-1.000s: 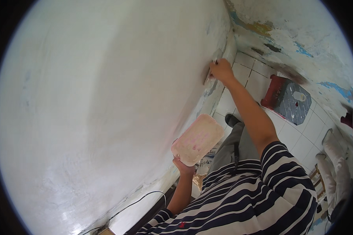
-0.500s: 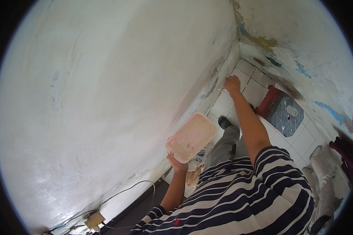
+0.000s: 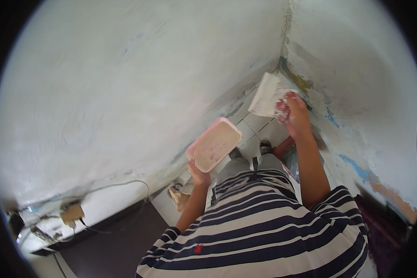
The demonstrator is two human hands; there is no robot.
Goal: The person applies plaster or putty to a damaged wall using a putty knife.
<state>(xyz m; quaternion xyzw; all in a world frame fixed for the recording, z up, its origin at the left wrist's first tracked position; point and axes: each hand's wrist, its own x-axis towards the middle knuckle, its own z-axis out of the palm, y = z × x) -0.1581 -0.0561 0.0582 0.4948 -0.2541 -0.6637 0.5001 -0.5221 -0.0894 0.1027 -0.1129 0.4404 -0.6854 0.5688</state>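
Scraper (image 3: 263, 98): right of centre in the upper half of the frame, wide pale blade tilted, its face smeared with white paste. Right hand (image 3: 297, 113) closed around its handle end; fingers coated in paste, with reddish patches showing through. Blade lies across the view of the corner; whether it touches either wall cannot be told.

Tray (image 3: 205, 133): just left of and below the scraper, near frame centre, apart from it. Shallow, pink-rimmed, rounded corners, slanting up to the right. Inside coated with beige paste (image 3: 211, 146), pinkish marks in the middle. Left hand (image 3: 199, 176) grips the lower-left end, partly hidden under it.

Below the tray: grey trousers (image 3: 268, 163) and dark shoes (image 3: 265, 147) on white floor tiles (image 3: 251, 124). Red stool (image 3: 284, 147) beside the shoes, partly behind the right forearm. Striped shirt (image 3: 259, 227) fills the lower middle.

Left wall (image 3: 102, 92) takes up the upper left, whitish, patchy. Right wall (image 3: 361, 83) on the upper right, with blue and ochre flaking low down. Lower left: cable (image 3: 125, 184), tan box (image 3: 72, 213), dark flat surface (image 3: 116, 245). Lower right: dark purple cloth (image 3: 382, 238).
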